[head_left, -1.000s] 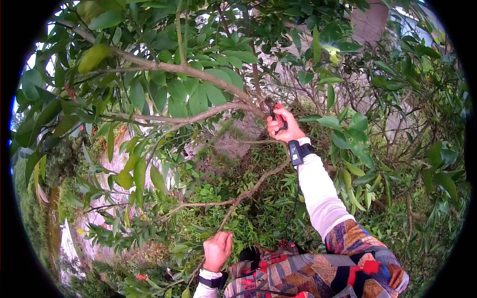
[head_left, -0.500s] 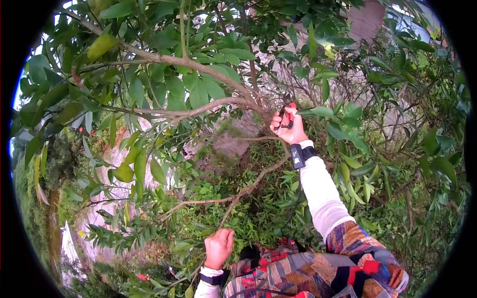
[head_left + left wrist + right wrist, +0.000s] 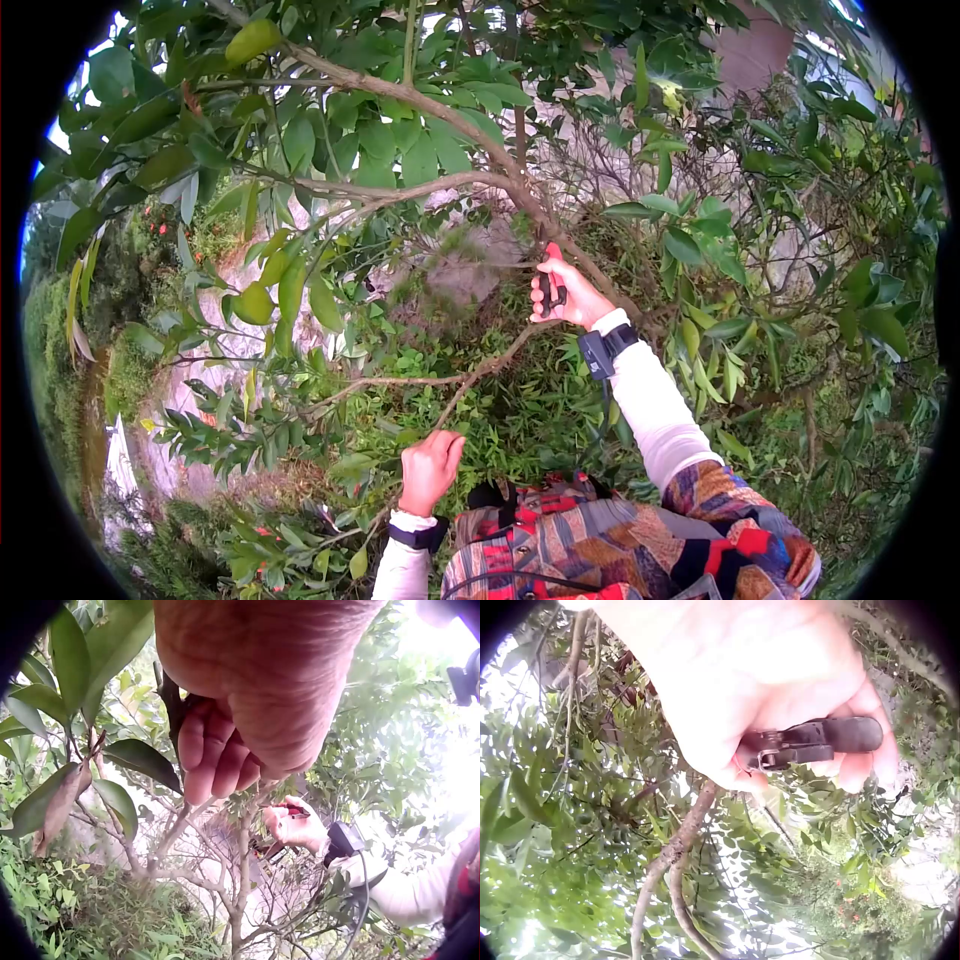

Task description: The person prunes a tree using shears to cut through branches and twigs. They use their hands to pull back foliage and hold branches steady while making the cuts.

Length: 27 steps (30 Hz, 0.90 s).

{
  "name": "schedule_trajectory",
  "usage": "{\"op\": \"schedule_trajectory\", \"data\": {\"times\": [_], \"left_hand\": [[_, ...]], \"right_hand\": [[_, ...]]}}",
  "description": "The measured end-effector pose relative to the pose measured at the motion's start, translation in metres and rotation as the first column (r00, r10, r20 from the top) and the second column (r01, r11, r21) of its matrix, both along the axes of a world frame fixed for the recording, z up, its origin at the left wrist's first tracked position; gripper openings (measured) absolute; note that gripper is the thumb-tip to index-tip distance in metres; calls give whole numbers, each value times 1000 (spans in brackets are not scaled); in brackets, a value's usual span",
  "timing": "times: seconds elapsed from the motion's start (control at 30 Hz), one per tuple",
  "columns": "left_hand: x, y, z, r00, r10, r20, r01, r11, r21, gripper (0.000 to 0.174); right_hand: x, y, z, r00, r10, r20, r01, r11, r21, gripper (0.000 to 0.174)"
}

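My right hand (image 3: 576, 294) holds a pair of pruning shears (image 3: 549, 286) with red and black handles, its fingers curled around them. The black handles (image 3: 817, 744) lie across the palm in the right wrist view. In the head view the shears overlap the thick branch (image 3: 535, 212) just below its fork. Lower left, my left hand (image 3: 428, 470) is closed around a thinner branch (image 3: 484, 370) that slants up toward the right hand. Curled fingers (image 3: 214, 761) press against this stem in the left wrist view. The shears' blades are mostly hidden in the head view.
Leafy limbs (image 3: 370, 80) spread across the upper left. More leaves (image 3: 712, 240) hang right of the right forearm. Low green plants (image 3: 400, 370) cover the ground beneath. A cable runs from the right wrist camera (image 3: 346, 838).
My right hand has drawn the shears away from the fork and brought them lower, nearer my body. The left hand keeps its hold, and the head view has shifted slightly.
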<state>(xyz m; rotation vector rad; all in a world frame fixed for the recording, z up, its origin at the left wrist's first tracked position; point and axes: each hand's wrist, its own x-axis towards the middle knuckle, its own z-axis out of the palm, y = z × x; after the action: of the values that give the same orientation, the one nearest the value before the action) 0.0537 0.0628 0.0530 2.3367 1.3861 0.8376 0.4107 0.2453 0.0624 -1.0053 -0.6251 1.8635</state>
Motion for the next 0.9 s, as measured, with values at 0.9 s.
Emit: {"op": "schedule_trajectory", "data": {"times": [0.9], "left_hand": [[-23,10,-12,996,-88,35,86,995,40,10]], "right_hand": [[-64,102,-4,979,-205,6,205,977,-52,52]]}}
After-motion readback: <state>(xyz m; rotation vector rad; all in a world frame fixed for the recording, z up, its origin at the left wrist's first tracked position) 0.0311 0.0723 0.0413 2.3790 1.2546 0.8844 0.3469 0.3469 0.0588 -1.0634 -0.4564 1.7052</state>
